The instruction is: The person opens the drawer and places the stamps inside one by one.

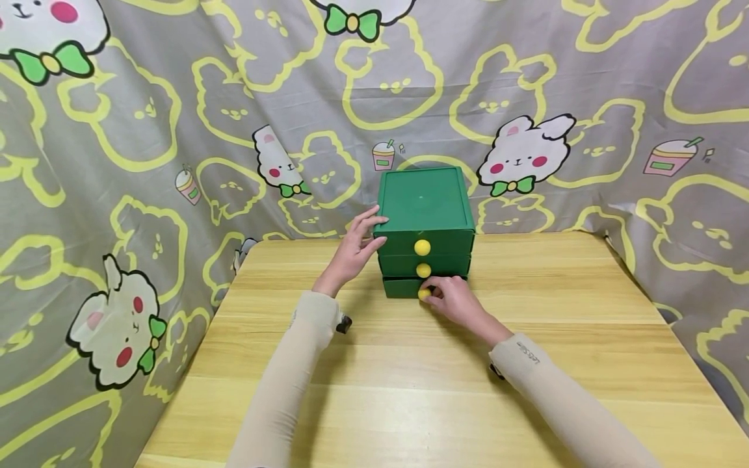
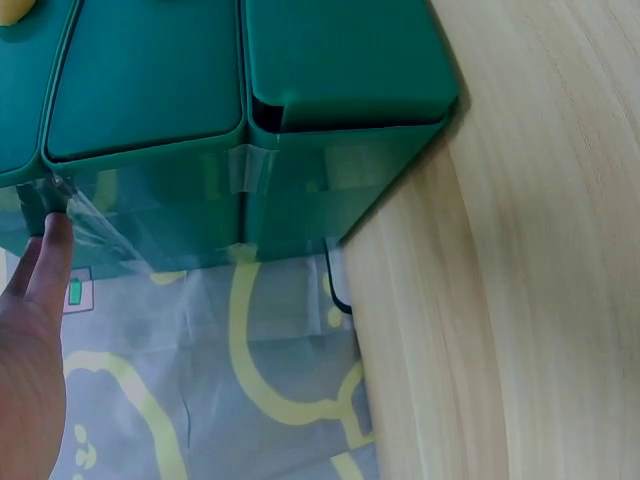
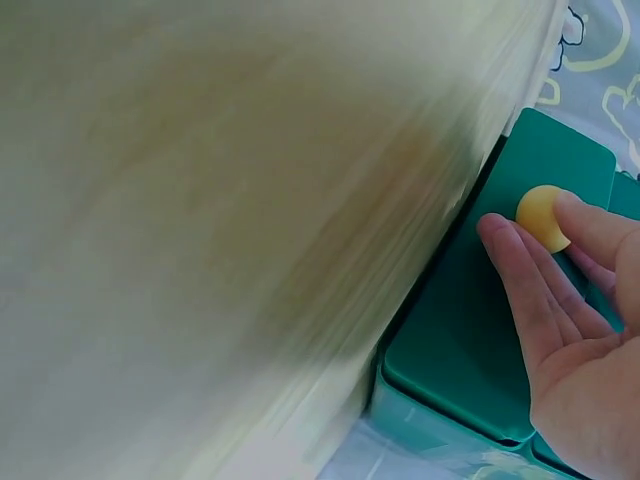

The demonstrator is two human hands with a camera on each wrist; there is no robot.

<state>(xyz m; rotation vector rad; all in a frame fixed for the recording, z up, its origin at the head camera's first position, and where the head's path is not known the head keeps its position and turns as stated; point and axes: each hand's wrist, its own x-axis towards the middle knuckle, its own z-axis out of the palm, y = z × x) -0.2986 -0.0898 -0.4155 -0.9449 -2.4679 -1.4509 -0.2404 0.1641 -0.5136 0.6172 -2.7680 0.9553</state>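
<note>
A green cabinet [image 1: 424,198] of three stacked drawers, each with a round yellow knob, stands towards the back of the table. The bottom drawer [image 1: 400,288] juts out slightly, with a dark gap along its top edge. Thumb and fingers of my right hand [image 1: 461,304] pinch the bottom drawer's yellow knob [image 3: 538,212]. On the cabinet's left side rests my left hand [image 1: 350,253], its fingers fairly straight near the upper front corner. Clear tape [image 2: 258,168] runs across that side wall in the left wrist view. What the drawers contain is hidden.
The light wooden table [image 1: 386,403] spreads in front of the cabinet and to both sides. A grey curtain [image 1: 328,110] with cartoon prints hangs close behind the cabinet and along the left and right of the table.
</note>
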